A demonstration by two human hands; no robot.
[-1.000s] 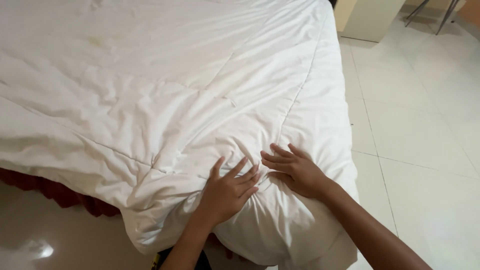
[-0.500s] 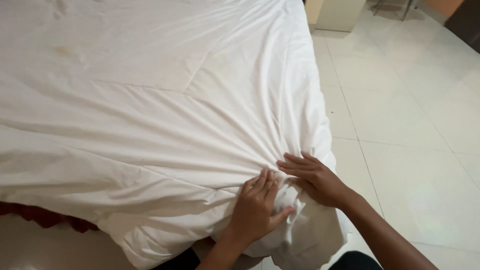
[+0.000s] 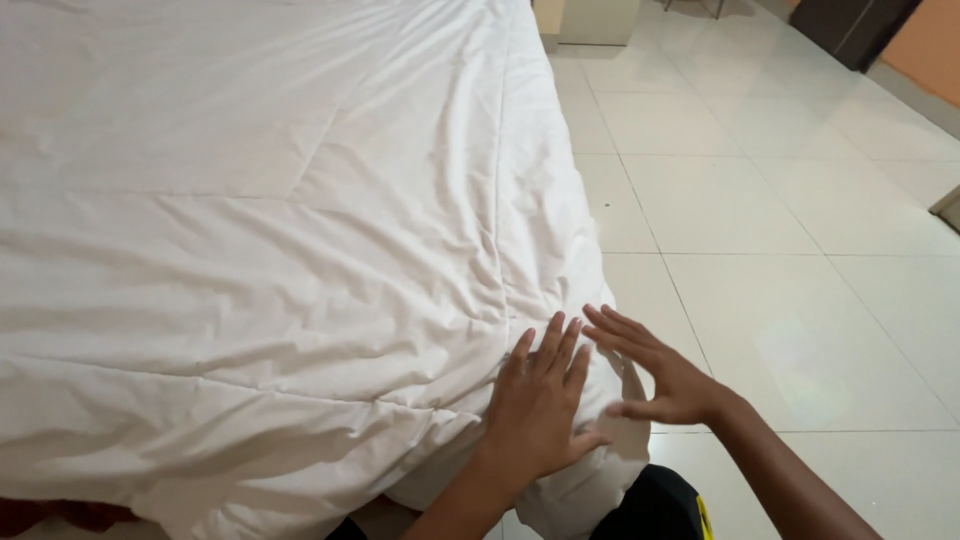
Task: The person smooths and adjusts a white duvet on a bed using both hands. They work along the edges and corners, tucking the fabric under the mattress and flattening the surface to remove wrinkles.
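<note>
Fingers spread — the left hand [image 3: 540, 405] is pressed flat on the white duvet [image 3: 280, 250] corner; the right hand [image 3: 655, 370] is held open, edge-on, beside it.

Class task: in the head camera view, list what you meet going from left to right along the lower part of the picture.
White quilt → left hand → right hand → pale tiled floor.

The quilt [image 3: 270, 240] fills the left and centre of the frame, the tiled floor [image 3: 780, 220] lies right, and both hands, left hand [image 3: 540, 405] and right hand [image 3: 655, 370], sit at the quilt's lower-right corner.
</note>
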